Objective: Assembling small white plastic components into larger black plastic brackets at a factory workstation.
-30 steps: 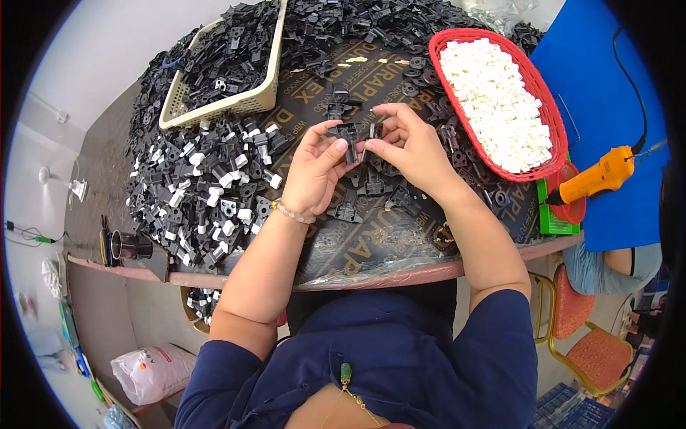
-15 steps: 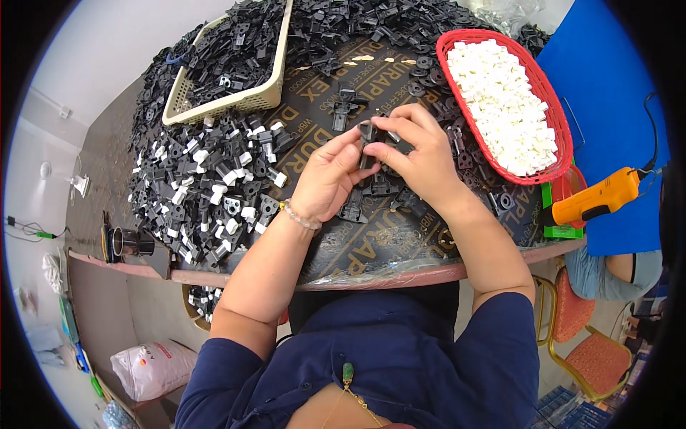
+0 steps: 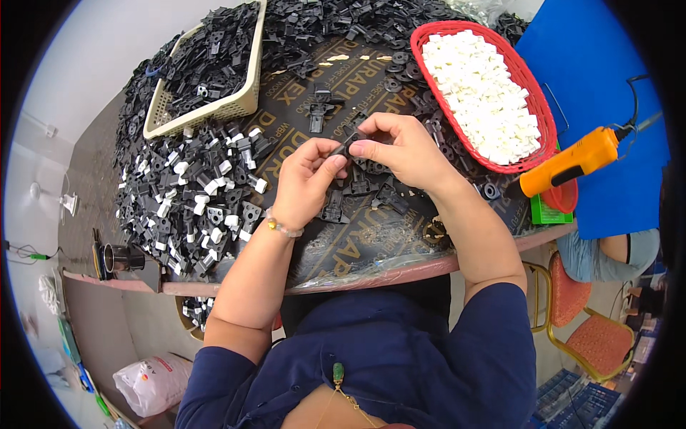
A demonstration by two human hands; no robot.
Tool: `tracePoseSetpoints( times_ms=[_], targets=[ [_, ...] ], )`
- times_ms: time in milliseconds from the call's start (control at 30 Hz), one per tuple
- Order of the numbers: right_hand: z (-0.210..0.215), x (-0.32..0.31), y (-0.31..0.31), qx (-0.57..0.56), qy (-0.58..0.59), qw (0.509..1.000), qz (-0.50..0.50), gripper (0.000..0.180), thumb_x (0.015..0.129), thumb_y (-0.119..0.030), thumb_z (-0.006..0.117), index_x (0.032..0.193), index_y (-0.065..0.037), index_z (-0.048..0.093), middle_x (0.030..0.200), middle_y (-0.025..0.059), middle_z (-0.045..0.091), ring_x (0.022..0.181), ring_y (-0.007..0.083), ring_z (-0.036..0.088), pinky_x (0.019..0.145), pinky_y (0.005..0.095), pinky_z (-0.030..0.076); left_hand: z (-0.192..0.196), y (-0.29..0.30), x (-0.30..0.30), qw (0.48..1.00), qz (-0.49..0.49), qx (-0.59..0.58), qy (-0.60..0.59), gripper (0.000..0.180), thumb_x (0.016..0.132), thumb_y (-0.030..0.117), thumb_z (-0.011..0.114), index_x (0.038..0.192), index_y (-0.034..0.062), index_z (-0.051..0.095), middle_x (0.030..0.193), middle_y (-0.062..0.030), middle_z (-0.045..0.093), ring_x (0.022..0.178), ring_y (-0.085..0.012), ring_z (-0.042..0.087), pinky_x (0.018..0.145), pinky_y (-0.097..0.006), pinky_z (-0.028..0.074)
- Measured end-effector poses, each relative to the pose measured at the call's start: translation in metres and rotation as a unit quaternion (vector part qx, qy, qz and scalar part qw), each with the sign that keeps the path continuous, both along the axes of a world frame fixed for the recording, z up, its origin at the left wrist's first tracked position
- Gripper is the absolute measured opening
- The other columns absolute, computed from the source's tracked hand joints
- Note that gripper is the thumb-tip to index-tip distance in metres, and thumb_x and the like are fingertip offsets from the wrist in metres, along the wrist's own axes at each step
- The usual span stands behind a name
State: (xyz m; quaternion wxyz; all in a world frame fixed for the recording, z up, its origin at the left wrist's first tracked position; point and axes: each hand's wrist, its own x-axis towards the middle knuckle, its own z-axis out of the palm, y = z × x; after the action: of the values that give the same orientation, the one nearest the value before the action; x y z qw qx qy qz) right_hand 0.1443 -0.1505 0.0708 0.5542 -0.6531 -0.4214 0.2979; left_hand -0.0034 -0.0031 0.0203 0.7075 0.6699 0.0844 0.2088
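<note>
Pinching a small black plastic part point(image 3: 351, 145) between both hands mid-table, left hand point(image 3: 309, 182) and right hand point(image 3: 401, 151) closed on its ends, long axis roughly left-right. Dark round table point(image 3: 371, 236); red basket point(image 3: 532, 114) of white pieces right, beige basket point(image 3: 214, 107) far left, loose black parts point(image 3: 186, 200) everywhere.

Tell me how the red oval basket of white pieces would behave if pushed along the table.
The red basket is heaped with small white pieces, so it probably slides as one fairly weighty load. Its low, wide shape makes tipping unlikely. The loose pieces piled near its rim could spill if shoved hard.
</note>
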Motion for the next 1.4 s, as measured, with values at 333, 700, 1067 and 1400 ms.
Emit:
tracePoseSetpoints(
  times_ms=[333,700,1067,1400],
  targets=[
    [0.010,0.015,-0.011,-0.003,-0.129,0.991,-0.033,0.022,0.089,-0.019,0.074,0.102,-0.001,0.069,0.086,0.0001,0.068,0.082,0.0066,0.059,0.071,0.0254,0.048,0.003,-0.004,0.003,0.997,-0.020,-0.076,0.020,0.020,0.096,0.008,0.067,0.112,-0.0020,0.063,0.096,-0.0029,0.069,0.079,-0.0074,0.062,0.074,-0.023,0.051],
    [-0.019,0.156,-0.104,-0.354,-0.469,0.739,-0.331,0.024,0.081,-0.007,0.064,0.103,0.000,0.071,0.097,0.0232,0.070,0.097,0.0381,0.067,0.088,0.0448,0.052,-0.005,0.009,0.008,0.964,-0.003,-0.264,-0.042,0.048,0.089,-0.003,0.068,0.133,0.0060,0.052,0.105,-0.0089,0.066,0.088,-0.0166,0.066,0.076,-0.026,0.051],
    [0.001,0.115,-0.071,-0.151,-0.445,0.789,-0.396,0.022,0.082,-0.004,0.062,0.102,-0.002,0.071,0.088,0.0159,0.071,0.081,0.0276,0.069,0.075,0.0376,0.054,0.006,0.014,0.004,0.949,0.003,-0.311,-0.045,0.049,0.097,0.008,0.061,0.143,0.0086,0.043,0.112,-0.0139,0.066,0.101,-0.0294,0.070,0.083,-0.033,0.057],
    [-0.037,-0.003,0.020,0.135,0.121,0.979,-0.087,0.022,0.086,0.002,0.071,0.104,-0.002,0.058,0.099,0.0053,0.066,0.090,0.0101,0.063,0.081,0.0242,0.052,-0.004,0.015,0.007,0.935,0.041,-0.342,-0.077,0.038,0.090,-0.004,0.067,0.119,0.0119,0.048,0.111,-0.0130,0.067,0.098,-0.0225,0.067,0.084,-0.036,0.056]
  ],
)
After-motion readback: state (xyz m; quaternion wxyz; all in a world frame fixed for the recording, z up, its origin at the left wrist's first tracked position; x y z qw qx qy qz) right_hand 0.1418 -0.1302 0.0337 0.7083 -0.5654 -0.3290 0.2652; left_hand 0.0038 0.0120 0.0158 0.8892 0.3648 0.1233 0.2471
